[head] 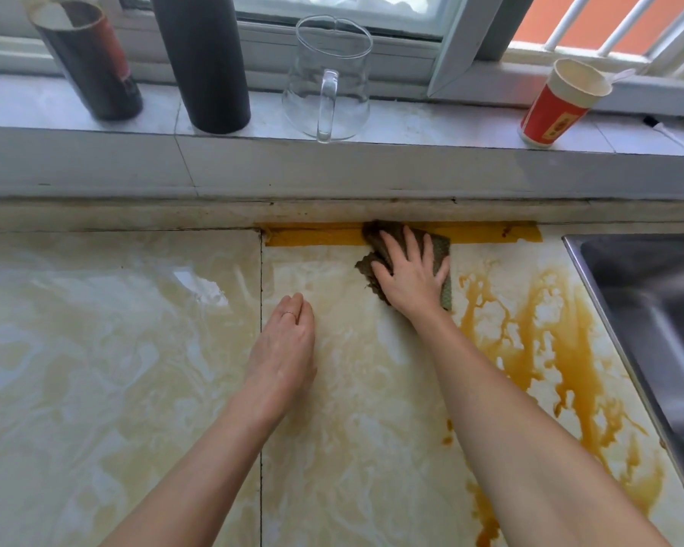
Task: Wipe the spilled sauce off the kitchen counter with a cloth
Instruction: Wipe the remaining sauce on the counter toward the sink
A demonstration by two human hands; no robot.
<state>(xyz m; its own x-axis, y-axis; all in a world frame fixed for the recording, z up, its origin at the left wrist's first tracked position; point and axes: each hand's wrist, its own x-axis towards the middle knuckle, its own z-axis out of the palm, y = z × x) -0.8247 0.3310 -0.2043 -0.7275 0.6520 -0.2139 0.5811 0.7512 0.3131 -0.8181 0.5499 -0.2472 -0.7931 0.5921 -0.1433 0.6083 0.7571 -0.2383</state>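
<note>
My right hand [411, 276] lies flat, fingers spread, pressing a dark green-brown cloth [380, 234] onto the marbled counter [115, 349] near its back edge. The cloth covers part of a yellow strip [316, 235] along the back wall. Orange-brown sauce [561, 349] is smeared in streaks over the counter to the right of that arm, between it and the sink. My left hand [287, 341] rests on the counter to the left of the cloth, fingers held together, with nothing in it and a thin ring on one finger.
A steel sink [648, 317] sits at the right. On the window ledge behind stand a dark red-labelled tin [91, 69], a black cylinder [206, 65], an upturned glass jug [328, 80] and a tilted red paper cup [557, 104].
</note>
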